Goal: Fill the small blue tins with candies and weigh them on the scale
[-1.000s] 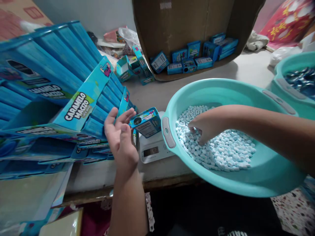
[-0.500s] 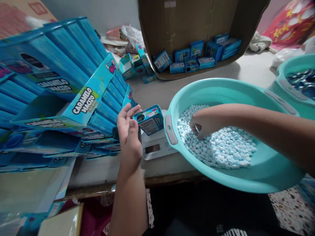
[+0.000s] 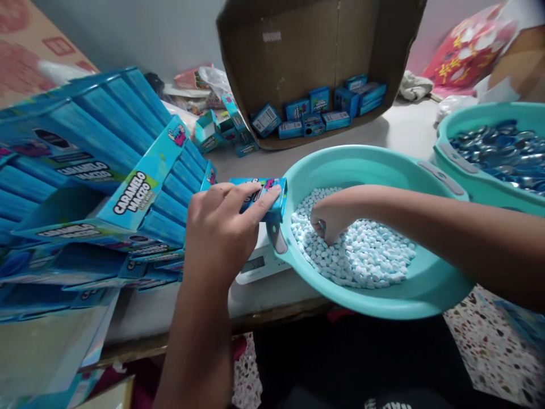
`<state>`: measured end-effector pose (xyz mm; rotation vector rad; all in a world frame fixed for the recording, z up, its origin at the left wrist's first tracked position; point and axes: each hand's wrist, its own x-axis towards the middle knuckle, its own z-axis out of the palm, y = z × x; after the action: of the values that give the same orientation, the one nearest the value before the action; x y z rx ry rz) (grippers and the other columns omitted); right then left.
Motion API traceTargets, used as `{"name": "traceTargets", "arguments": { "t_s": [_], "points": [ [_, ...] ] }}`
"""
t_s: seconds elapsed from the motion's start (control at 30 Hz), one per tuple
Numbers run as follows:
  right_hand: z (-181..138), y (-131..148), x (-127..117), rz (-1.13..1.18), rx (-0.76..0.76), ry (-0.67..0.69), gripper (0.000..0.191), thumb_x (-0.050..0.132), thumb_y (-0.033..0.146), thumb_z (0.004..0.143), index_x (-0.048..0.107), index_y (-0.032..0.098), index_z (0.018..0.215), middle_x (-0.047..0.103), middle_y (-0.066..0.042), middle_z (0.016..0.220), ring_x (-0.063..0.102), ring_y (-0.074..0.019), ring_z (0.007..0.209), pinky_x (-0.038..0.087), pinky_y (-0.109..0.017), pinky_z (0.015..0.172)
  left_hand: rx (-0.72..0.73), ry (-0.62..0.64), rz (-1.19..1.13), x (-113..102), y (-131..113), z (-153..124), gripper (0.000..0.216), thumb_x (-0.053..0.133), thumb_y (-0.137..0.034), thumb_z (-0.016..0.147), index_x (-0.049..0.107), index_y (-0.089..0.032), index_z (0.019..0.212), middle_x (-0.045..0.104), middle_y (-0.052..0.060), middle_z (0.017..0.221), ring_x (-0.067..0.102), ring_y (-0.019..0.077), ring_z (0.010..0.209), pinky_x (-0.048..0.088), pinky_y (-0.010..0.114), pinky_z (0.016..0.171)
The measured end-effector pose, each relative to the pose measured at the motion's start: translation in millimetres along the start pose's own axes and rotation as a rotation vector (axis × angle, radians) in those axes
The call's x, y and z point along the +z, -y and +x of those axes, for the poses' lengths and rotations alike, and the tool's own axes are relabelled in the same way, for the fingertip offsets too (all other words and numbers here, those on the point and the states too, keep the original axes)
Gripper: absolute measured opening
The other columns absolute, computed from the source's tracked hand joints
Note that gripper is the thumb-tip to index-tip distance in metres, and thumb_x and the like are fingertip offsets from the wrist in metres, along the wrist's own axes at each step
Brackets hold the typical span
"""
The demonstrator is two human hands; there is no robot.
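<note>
Teal basin (image 3: 426, 284), centre-right of frame, holds pale blue candies (image 3: 361, 255). Left hand (image 3: 217, 233), centre, fingers clamped on small blue box (image 3: 272, 196) above the scale (image 3: 255, 264). Right hand (image 3: 332, 216) digs in the candies, fingers curled, pinching pieces.

Soft, even indoor light; wide-angle edges stretched, corners slightly blurred.

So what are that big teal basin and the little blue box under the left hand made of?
The teal basin looks like moulded plastic: smooth, faintly glossy, with one even colour. The little blue box under the left hand looks like thin printed cardboard, with sharp folded edges and a slight sheen.
</note>
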<state>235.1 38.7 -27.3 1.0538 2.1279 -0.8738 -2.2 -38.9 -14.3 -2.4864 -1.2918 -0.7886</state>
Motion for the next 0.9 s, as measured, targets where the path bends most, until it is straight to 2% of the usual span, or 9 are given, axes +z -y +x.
{"name": "traceTargets", "arguments": {
  "t_s": [0.13,0.3,0.53,0.67,0.77,0.9],
  "points": [
    [-1,0,-1,0.003,0.0,0.015,0.027,0.078,0.032,0.077,0.074,0.017,0.099,0.068,-0.002,0.077,0.06,-0.0149,0.065,0.042,-0.029,0.066,0.136,-0.002,0.248,-2,0,5,0.049,0.061,-0.013,0.09,0.065,-0.037,0.132,0.07,0.004,0.122,0.055,0.0316,0.105,0.042,0.049,0.089],
    [-2,1,-1,-0.002,0.004,0.006,0.029,0.077,0.03,0.077,0.073,0.016,0.102,0.067,-0.003,0.082,0.06,-0.0161,0.068,0.043,-0.03,0.067,0.14,-0.056,0.236,4,2,2,0.051,0.065,-0.012,0.085,0.066,-0.032,0.131,0.07,0.005,0.12,0.054,0.0299,0.098,0.039,0.045,0.08],
    [-1,0,0,-0.013,-0.01,-0.016,0.029,0.077,0.031,0.076,0.073,0.017,0.101,0.066,-0.001,0.08,0.058,-0.0146,0.066,0.042,-0.029,0.065,0.101,-0.195,0.182,20,4,-6,0.048,0.065,-0.008,0.084,0.068,-0.03,0.127,0.069,0.007,0.118,0.055,0.0301,0.103,0.038,0.045,0.087],
    [0,-2,0,-0.026,-0.017,-0.011,0.028,0.077,0.031,0.075,0.073,0.018,0.099,0.068,-0.002,0.082,0.057,-0.0152,0.067,0.042,-0.03,0.066,0.203,-0.225,0.257,18,7,-6,0.05,0.068,-0.009,0.085,0.068,-0.035,0.127,0.07,0.005,0.115,0.053,0.0294,0.106,0.035,0.045,0.09],
    [-1,-1,-1,-0.028,-0.013,-0.01,0.029,0.077,0.032,0.075,0.073,0.017,0.1,0.068,-0.003,0.084,0.058,-0.0158,0.067,0.042,-0.03,0.066,0.263,-0.204,0.265,12,6,0,0.052,0.068,-0.01,0.086,0.066,-0.039,0.129,0.071,0.002,0.114,0.051,0.029,0.108,0.033,0.046,0.093],
    [-2,1,0,-0.033,-0.006,-0.008,0.03,0.077,0.032,0.076,0.073,0.017,0.103,0.067,-0.004,0.085,0.058,-0.0168,0.07,0.042,-0.031,0.067,0.264,-0.112,0.237,9,1,7,0.053,0.065,-0.009,0.087,0.065,-0.037,0.132,0.071,0.003,0.116,0.051,0.0292,0.108,0.034,0.046,0.092]
  ]
}}
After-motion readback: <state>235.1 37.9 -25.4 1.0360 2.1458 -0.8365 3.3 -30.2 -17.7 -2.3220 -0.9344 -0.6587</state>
